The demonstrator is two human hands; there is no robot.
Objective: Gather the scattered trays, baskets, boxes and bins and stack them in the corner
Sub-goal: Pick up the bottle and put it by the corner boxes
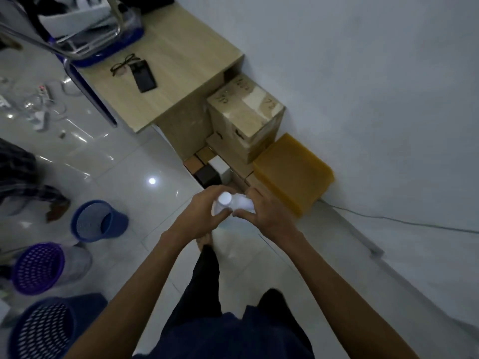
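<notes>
Both of my hands hold white containers in front of me above the floor. My left hand grips a white bottle with a round cap, and my right hand grips a second white container lying sideways against it. Ahead by the wall stands a stack: a taped cardboard box on flatter boxes, a yellow box beside it, and small boxes at its foot. On the floor at my left lie a blue mesh basket, a purple basket and a dark blue basket.
A low wooden table carries glasses, a black phone and a blue-rimmed clear bin. A cable runs along the white wall's base. Small clutter lies on the glossy tiled floor at left.
</notes>
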